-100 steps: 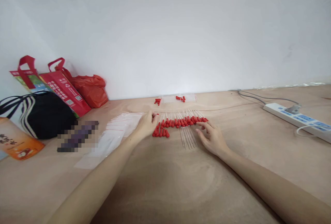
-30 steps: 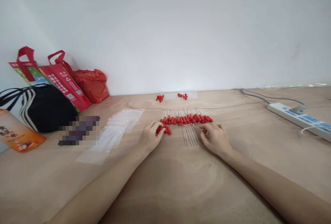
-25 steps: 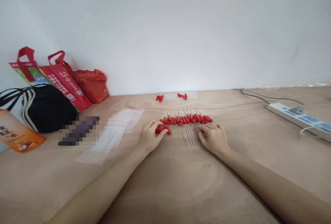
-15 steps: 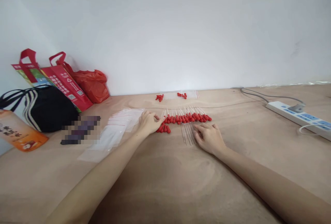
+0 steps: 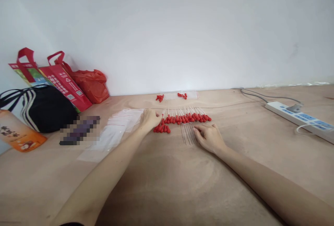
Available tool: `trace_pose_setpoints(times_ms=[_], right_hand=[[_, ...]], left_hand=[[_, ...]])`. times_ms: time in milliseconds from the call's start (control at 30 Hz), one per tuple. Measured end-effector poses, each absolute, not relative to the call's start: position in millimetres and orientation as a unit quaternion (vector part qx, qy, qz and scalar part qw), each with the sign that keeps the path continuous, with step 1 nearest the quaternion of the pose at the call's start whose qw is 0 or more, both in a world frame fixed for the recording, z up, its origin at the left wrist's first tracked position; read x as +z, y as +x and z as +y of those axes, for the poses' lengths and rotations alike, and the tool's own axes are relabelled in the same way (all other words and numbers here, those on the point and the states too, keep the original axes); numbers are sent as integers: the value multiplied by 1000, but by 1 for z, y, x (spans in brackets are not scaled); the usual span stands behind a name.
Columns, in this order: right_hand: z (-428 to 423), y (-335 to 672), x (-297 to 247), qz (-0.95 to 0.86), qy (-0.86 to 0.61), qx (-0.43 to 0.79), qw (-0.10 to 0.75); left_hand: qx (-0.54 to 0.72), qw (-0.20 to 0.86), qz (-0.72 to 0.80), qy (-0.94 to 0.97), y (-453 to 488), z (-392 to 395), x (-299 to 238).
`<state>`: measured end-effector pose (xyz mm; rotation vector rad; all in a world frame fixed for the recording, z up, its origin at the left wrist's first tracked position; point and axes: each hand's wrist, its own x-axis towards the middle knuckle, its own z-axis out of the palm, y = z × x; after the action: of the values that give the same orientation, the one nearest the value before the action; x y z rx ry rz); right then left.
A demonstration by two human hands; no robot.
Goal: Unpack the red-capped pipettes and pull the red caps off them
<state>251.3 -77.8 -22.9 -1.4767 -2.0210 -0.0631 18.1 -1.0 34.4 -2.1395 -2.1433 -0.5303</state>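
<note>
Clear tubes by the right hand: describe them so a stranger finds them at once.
On the wooden table, find the row of red-capped droppers. Nearer the camera, by the right hand, lies a bundle of clear tubes. Unlike their neighbours, they carry no red caps.

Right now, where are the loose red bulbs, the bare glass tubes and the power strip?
loose red bulbs (image 5: 161, 129): head view, middle of the small pile.
bare glass tubes (image 5: 186, 134): head view, mid-length of the bundle.
power strip (image 5: 308, 118): head view, its socket face.

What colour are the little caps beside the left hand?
Red; the caps show best in the head view.
</note>
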Motion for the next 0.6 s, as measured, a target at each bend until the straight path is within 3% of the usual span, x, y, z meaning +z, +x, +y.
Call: trace_pose_setpoints(times_ms=[133, 300, 433, 600], right_hand=[[-76, 255, -25, -735, -552, -17, 393], [-74, 257, -26, -710, -503, -89, 485], [-76, 257, -24, -777, -460, -137, 407], [-82, 251, -19, -834, -382, -173, 358]], left_hand=[[-245, 70, -653, -713, 8, -21, 41], [-317, 136, -374, -861, 11, -59, 29], [-309, 207, -247, -894, 17, -73, 11], [-332, 238, -201, -890, 19, -74, 3]])
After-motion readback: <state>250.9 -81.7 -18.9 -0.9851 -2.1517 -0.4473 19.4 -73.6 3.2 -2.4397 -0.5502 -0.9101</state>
